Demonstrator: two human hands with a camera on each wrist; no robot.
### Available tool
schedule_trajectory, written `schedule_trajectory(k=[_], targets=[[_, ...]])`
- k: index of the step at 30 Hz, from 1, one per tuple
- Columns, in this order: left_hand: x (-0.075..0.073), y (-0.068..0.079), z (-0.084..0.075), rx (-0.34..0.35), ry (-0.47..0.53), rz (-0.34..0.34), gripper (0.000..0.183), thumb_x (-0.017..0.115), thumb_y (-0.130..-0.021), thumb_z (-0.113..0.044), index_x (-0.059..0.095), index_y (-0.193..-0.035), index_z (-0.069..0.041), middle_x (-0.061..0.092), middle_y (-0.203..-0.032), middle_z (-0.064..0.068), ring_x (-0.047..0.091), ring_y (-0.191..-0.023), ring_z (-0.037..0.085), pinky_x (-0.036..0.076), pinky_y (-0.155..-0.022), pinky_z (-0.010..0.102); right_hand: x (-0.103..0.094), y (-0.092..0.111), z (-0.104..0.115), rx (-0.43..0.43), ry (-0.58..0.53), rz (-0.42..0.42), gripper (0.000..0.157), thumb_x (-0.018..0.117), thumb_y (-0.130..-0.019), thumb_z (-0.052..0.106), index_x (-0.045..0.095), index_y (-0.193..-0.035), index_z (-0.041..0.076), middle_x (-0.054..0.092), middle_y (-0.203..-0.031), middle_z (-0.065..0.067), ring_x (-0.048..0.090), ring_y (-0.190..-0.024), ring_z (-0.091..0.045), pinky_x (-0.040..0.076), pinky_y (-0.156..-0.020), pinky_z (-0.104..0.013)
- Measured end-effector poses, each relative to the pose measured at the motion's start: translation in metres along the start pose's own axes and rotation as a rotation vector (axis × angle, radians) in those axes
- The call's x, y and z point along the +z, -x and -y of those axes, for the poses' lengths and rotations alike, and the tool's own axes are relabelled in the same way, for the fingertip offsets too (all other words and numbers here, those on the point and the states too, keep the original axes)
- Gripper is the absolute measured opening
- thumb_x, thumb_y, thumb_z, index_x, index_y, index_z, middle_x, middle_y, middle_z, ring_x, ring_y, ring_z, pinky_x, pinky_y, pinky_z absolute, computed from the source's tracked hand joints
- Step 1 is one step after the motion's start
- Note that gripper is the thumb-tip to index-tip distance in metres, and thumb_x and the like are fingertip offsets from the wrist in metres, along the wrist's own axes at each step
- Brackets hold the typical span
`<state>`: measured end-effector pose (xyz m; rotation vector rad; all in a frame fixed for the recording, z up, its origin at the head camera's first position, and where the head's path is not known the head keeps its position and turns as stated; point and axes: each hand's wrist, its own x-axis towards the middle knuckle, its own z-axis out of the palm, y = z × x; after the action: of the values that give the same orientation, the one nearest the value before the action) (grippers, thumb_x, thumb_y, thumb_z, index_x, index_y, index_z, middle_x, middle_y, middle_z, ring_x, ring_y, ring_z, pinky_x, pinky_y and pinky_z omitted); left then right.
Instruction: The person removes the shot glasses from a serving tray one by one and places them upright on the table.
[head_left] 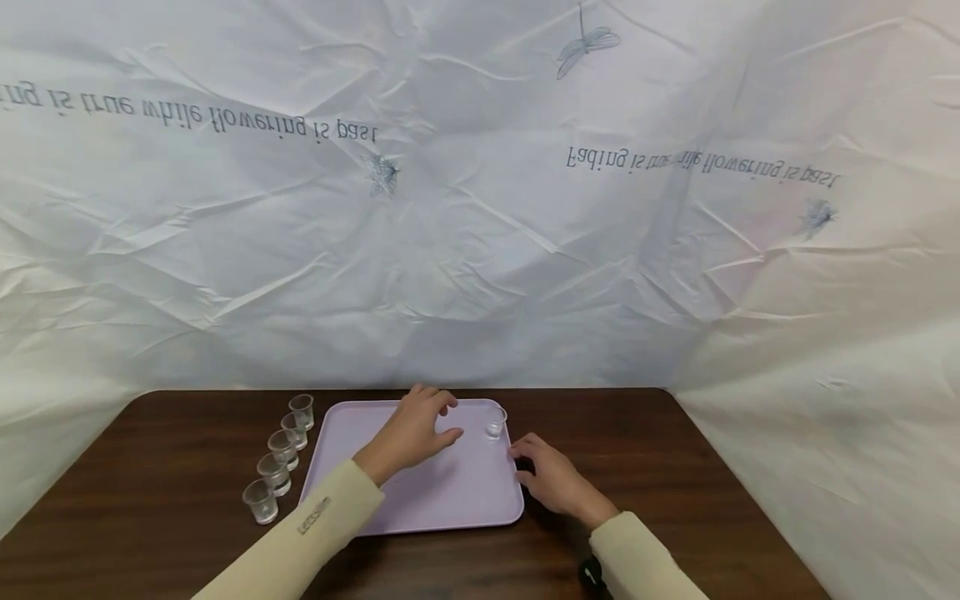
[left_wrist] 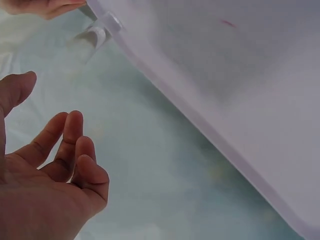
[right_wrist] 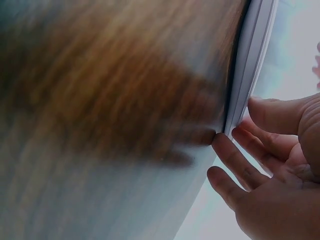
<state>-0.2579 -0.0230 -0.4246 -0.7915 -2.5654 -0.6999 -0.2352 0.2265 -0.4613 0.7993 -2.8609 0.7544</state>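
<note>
A lilac tray lies on the dark wood table. One small clear plastic cup stands in its far right corner; in the left wrist view this cup shows near the tray's edge. My left hand hovers over the tray, thumb and fingers apart, with nothing between them. At the tray's right side, my right hand has its fingertips at the rim. In the right wrist view, the thumb and fingers lie loosely spread against the tray's edge.
Several more clear cups form a slanting row on the table left of the tray. Behind the table hangs a wrinkled white cloth with printed writing, and it continues along both sides.
</note>
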Motion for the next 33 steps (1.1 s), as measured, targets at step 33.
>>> schedule_trajectory(k=[33], targets=[[0.054,-0.057,-0.015,-0.016,-0.001,0.125,0.03,0.072,-0.083,-0.023,0.063,-0.096,0.002,0.06,-0.095,0.01,0.049,-0.099,0.029,0.039,-0.088,0.042,-0.001,-0.003,-0.002,0.049,-0.015,0.031,0.025,0.063,-0.088,0.001,0.063,-0.113,-0.001,0.053,-0.113,-0.005,0.055,-0.107,-0.023,0.045,-0.089,-0.043]])
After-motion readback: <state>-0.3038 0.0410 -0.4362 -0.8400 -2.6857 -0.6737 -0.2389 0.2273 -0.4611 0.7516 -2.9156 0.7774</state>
